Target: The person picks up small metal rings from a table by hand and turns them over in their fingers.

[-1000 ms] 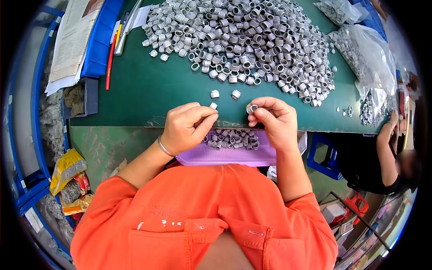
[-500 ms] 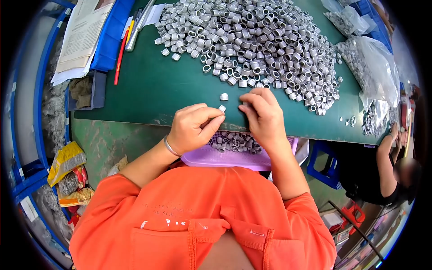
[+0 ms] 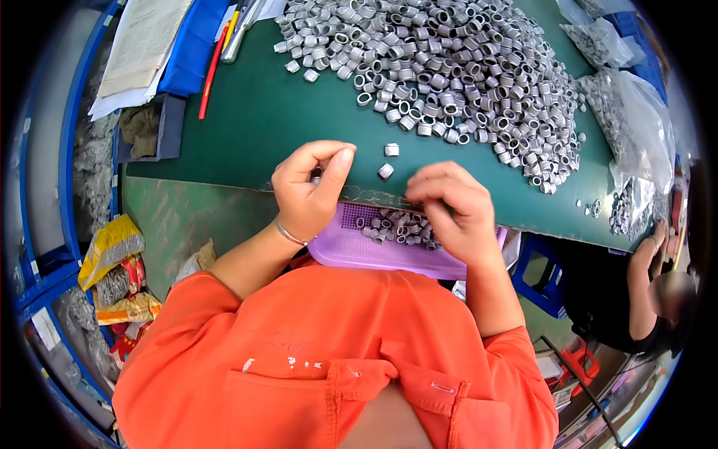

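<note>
My left hand (image 3: 308, 187) is raised at the table's front edge, its fingers curled and thumb up. A small grey metal ring (image 3: 316, 174) shows partly inside the curl of these fingers. To its right, one short metal sleeve (image 3: 392, 150) lies on the green table, with a second sleeve (image 3: 386, 171) just below it. My right hand (image 3: 455, 206) hovers over the table edge and the purple basket (image 3: 351, 251). Its fingers are bent and slightly blurred, the thumb apart from them, and nothing shows in its grasp. Several metal rings (image 3: 404, 227) lie in the basket.
A large heap of metal rings (image 3: 449, 67) covers the back of the table (image 3: 239, 135). Pens (image 3: 213, 75) and a blue bin (image 3: 196, 52) are at left. Filled plastic bags (image 3: 636, 112) stand at right, near another person's arm (image 3: 641, 284).
My left hand has drawn back leftward from the lower sleeve, which now lies free. My right hand has moved down and right, toward the basket. The whole view has shifted slightly.
</note>
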The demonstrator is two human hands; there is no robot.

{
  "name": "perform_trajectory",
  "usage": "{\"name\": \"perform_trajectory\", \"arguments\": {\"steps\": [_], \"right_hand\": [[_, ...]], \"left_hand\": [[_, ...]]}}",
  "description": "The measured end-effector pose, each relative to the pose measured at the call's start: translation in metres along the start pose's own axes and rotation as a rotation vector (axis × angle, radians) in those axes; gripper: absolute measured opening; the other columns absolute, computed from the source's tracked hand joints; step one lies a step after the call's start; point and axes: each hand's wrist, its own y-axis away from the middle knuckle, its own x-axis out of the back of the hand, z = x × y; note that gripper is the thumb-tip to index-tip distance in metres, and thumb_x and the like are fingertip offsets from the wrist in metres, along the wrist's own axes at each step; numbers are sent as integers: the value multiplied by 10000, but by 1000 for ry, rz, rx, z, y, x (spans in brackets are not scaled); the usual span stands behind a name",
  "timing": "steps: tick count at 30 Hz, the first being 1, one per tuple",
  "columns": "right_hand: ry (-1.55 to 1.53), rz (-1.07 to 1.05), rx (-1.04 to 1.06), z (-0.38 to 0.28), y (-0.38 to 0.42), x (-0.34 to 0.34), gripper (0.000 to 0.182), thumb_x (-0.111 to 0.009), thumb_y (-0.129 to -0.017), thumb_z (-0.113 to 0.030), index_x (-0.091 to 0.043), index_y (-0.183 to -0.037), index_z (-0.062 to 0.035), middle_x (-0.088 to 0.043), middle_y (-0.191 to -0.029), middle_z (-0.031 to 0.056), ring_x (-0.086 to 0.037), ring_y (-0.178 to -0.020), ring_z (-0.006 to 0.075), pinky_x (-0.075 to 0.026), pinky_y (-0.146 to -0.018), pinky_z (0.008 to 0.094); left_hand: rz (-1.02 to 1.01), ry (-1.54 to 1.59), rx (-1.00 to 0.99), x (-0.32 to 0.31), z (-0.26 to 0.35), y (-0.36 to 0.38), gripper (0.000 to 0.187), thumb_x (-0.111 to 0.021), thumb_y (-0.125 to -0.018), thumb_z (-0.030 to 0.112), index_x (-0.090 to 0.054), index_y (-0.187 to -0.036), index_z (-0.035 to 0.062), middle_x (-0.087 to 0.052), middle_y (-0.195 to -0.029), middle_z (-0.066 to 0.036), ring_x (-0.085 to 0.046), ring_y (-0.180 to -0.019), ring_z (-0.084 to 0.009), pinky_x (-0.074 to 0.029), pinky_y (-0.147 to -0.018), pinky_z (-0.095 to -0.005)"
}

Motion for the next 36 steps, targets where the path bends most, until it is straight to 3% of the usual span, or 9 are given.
{"name": "perform_trajectory", "arguments": {"steps": [5,7,9,17,27,30,32,33,36], "right_hand": [[414,49,157,5,-19,-29,255,-675,-716,29,-605,-958,-8,-564,-896,119,-559,-801,304,-477,-719,356],[186,85,-10,4,-15,-26,248,-660,-723,64,-591,-953,-1,-577,-909,102,-591,-803,241,-490,-698,317],[-519,116,-377,4,-9,-21,228,-610,-785,121,-591,-988,19,-608,-943,56,-608,-830,118,-512,-737,229],[-1194,84,-534,9,6,-6,220,-566,-847,78,-566,-1064,41,-613,-1076,221,-641,-985,299,-569,-820,338],[-1365,40,-577,8,9,-2,173,-534,-879,48,-543,-1049,17,-574,-1127,286,-608,-1038,355,-574,-814,359],[-1265,41,-585,5,11,1,127,-522,-878,65,-559,-990,16,-572,-1153,269,-633,-1003,312,-563,-811,330],[-759,-81,-339,11,14,2,133,-536,-846,89,-578,-946,13,-610,-1118,199,-640,-935,243,-530,-783,294],[-761,-87,-337,11,10,0,133,-536,-846,89,-578,-946,13,-610,-1118,199,-640,-935,243,-530,-783,294],[183,123,-32,2,-12,-14,232,-633,-749,49,-604,-970,-16,-595,-915,114,-591,-851,245,-476,-721,309]], "left_hand": [[-16,9,3,1,0,0,84,-613,-869,58,-651,-895,-12,-628,-791,0,-491,-649,-33,-403,-585,-185],[-16,-6,-22,2,0,-1,79,-614,-864,49,-651,-896,-13,-626,-785,-5,-489,-639,-36,-401,-575,-188],[-25,-10,-45,0,-1,-1,74,-616,-859,40,-650,-896,-14,-625,-778,-9,-488,-629,-38,-399,-565,-191],[-23,-28,-152,-3,-5,-4,41,-659,-816,22,-644,-838,-10,-574,-652,-36,-481,-526,-80,-373,-481,-212],[-18,-41,-148,-3,-3,-4,37,-655,-820,26,-641,-828,-7,-568,-647,-34,-477,-521,-81,-374,-479,-215],[-60,-45,-125,0,-3,-3,56,-620,-846,18,-647,-877,-20,-603,-725,-26,-485,-592,-55,-388,-534,-199],[-64,-35,-121,0,-3,-3,57,-620,-845,21,-647,-876,-19,-592,-706,-22,-485,-589,-57,-386,-530,-204],[-58,-39,-122,-1,-3,-3,57,-620,-845,21,-647,-876,-19,-592,-706,-22,-485,-589,-57,-386,-530,-204],[-65,-38,-115,-1,-1,-3,56,-620,-843,22,-648,-870,-18,-583,-692,-20,-484,-587,-60,-386,-528,-208]]}}
